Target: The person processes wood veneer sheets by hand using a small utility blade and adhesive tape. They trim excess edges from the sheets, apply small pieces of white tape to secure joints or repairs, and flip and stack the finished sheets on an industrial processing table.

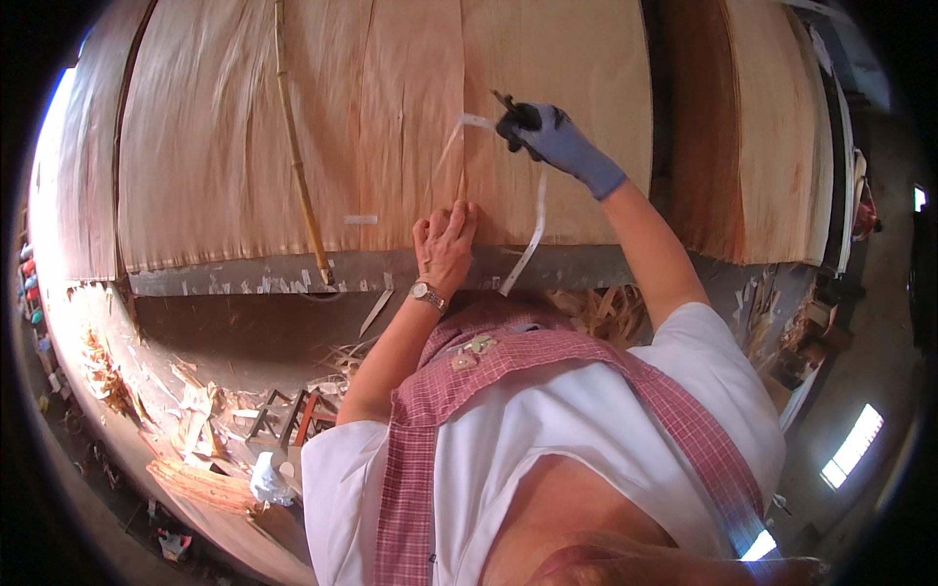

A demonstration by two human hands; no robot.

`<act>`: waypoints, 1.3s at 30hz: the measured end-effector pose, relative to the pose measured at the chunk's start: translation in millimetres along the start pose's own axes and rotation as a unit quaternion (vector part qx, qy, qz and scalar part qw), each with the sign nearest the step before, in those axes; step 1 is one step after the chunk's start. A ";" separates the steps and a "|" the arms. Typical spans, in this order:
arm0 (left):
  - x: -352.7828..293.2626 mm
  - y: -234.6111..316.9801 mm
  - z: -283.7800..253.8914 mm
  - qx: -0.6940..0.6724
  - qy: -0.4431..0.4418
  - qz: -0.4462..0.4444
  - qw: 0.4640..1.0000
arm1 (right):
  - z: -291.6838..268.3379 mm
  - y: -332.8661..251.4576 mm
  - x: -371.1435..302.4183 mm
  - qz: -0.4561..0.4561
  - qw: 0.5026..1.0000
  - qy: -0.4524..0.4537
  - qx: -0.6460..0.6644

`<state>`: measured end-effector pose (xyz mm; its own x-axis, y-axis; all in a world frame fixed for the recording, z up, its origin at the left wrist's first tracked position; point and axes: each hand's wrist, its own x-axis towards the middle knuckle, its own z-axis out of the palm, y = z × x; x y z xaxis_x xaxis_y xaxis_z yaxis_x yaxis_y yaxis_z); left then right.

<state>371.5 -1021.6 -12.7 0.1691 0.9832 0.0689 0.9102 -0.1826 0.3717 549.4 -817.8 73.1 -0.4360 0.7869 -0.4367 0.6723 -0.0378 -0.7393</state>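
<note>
Pale wood veneer sheets [557, 59] lie over the bench in front of me, with a seam running away from me near the middle. On that seam, close to the sheet's near edge, my left hand [446, 242] is bare with fingers curled and pressed together; what is under the fingertips is hidden. My right hand [532, 132], in a blue and black glove, is closed above the sheet to the right. A thin dark tool sticks out of its grip, its kind unclear. White paper tape [535, 230] passes by the glove and hangs down toward the bench edge.
A thin bamboo stick [298, 166] lies across the veneer on the left. A short white tape piece [361, 220] is on the sheet. Tape scraps dot the grey bench edge [225, 279]. Wood scraps [200, 415] and a small stool [311, 415] are below left.
</note>
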 end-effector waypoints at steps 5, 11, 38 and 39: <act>81.2 -8.4 -18.8 -0.022 0.094 -0.017 0.995 | 7.8 42.2 52.0 0.081 0.980 -0.046 0.176; 147.4 0.5 10.5 0.072 0.117 -0.040 0.990 | 1.1 48.5 66.8 -0.066 0.987 -0.020 -0.147; 172.3 39.8 -10.0 0.113 -0.047 -0.211 0.970 | -385.7 24.9 142.0 -0.266 0.950 -0.122 0.104; 179.3 41.5 -16.1 0.060 -0.049 -0.251 0.965 | -365.9 16.9 172.1 -0.256 0.948 -0.155 0.107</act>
<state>433.4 -852.9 30.0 -0.2752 0.9439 -0.1823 0.9229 0.3125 0.2251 704.7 -457.6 173.1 -0.8500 0.5179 -0.0969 0.2019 0.1502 -0.9678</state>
